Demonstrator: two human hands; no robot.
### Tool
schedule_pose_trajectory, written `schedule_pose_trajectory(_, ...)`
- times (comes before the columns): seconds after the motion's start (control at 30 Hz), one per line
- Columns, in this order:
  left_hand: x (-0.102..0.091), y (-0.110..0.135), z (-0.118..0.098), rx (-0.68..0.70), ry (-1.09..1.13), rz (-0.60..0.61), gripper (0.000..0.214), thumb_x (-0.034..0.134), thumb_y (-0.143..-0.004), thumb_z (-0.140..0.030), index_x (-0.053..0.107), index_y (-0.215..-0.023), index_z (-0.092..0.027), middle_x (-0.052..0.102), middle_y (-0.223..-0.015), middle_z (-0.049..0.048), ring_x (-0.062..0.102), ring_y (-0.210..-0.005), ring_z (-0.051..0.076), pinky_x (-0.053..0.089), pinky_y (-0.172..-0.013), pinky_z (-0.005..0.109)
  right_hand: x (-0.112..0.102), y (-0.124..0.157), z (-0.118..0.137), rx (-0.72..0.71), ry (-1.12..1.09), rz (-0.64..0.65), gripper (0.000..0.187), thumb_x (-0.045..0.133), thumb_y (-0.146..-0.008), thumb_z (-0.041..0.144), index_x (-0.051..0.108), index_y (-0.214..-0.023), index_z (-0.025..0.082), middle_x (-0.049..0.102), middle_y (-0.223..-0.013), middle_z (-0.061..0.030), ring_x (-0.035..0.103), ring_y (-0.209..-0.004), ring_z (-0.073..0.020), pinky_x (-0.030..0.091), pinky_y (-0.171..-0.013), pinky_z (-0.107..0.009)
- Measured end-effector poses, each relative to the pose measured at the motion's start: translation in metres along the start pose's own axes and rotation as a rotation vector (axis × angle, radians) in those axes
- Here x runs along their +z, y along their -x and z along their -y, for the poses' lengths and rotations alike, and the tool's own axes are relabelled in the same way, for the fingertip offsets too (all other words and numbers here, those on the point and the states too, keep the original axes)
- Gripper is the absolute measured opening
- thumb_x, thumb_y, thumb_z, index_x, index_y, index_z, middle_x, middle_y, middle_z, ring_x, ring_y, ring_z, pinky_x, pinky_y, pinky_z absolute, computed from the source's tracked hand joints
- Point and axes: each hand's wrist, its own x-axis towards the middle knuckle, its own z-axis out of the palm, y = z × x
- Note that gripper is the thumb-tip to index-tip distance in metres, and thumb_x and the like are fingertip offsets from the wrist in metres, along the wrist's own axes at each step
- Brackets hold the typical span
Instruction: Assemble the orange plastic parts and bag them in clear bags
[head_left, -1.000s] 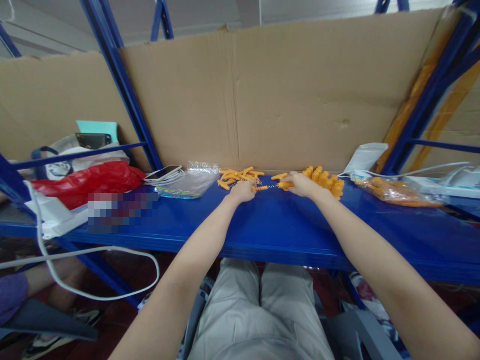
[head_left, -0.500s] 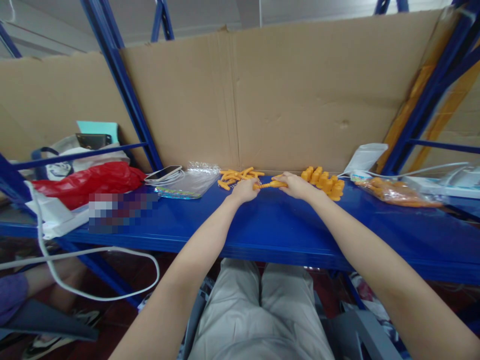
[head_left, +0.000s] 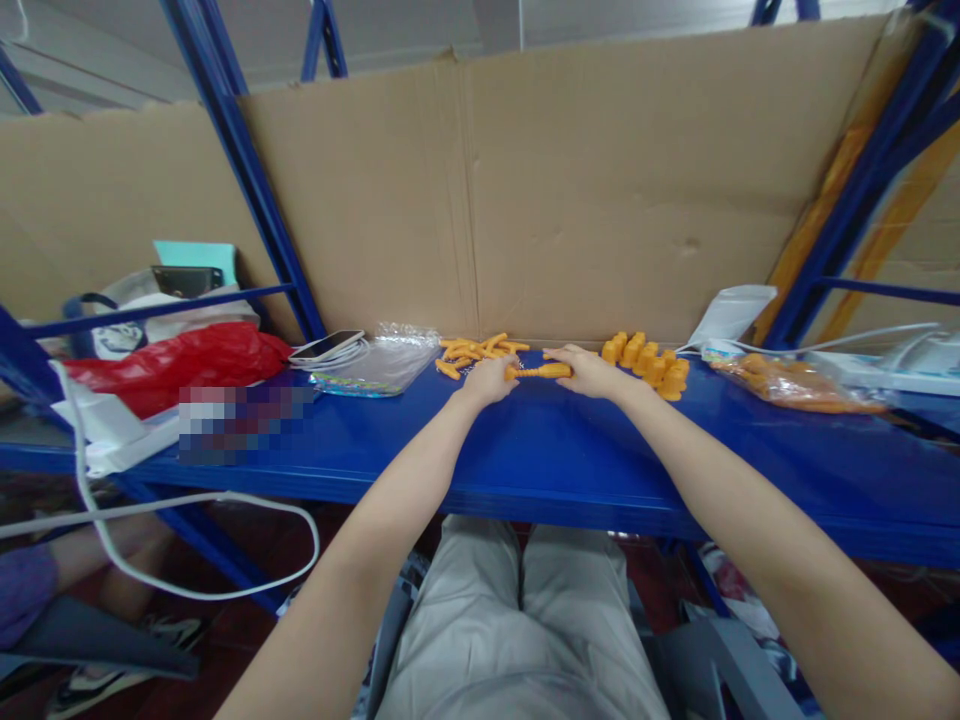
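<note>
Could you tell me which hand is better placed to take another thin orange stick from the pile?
Probably the left: the left hand sits right beside the thin orange sticks, while the right hand holds the other end of the orange part, nearer the stubby orange pieces.

rod [head_left: 541, 371] on shelf [head_left: 525, 450], sticks [head_left: 480, 351] behind left; caps [head_left: 649, 362] behind right

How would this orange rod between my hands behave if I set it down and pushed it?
Probably stiff: the orange rod spans straight between the left hand and right hand without sagging. Likely light, since it is slim and seems held by fingertips alone. Its long, rounded shape could roll on the smooth blue shelf.
</note>
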Motion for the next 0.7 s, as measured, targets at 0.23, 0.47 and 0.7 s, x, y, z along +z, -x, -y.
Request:
schedule_pose_trajectory(0.23,0.003,-0.003,0.005,-0.02,0.028,0.004,0.039,0.07,-0.079,-0.017,0.061,-0.117,-0.02,0.069,-0.113,0.0084,0.064,-0.11,0.024,0.049,-0.096,0.034,-0.002,0.001,-0.014,0.175,-0.33,0.008,0.039,0.07,-0.074,0.017,0.058,-0.111,0.017,0.07,-0.092,-0.0046,0.065,-0.075,-0.0155,0.055,-0.07,-0.031)
schedule_pose_trajectory(0.47,0.003,-0.006,0.006,-0.14,0.197,0.08,0.037,0.062,-0.083,-0.012,0.056,-0.119,-0.019,0.072,-0.093,0.0049,0.07,-0.075,0.016,0.057,-0.076,0.032,-0.009,0.003,0.003,0.318,-0.576,0.125,0.019,0.069,-0.083,0.034,0.063,-0.084,0.015,0.07,-0.076,-0.0056,0.067,-0.065,-0.0153,0.055,-0.065,-0.027)
schedule_pose_trajectory(0.7,0.007,-0.008,0.007,-0.148,0.224,0.086,0.041,0.064,-0.082,-0.012,0.054,-0.121,-0.019,0.071,-0.09,0.005,0.069,-0.074,0.017,0.057,-0.076,0.032,-0.01,0.008,0.008,0.497,-0.801,0.175,0.028,0.063,-0.089,0.04,0.061,-0.102,0.015,0.071,-0.077,-0.0068,0.067,-0.059,-0.0127,0.056,-0.057,-0.023)
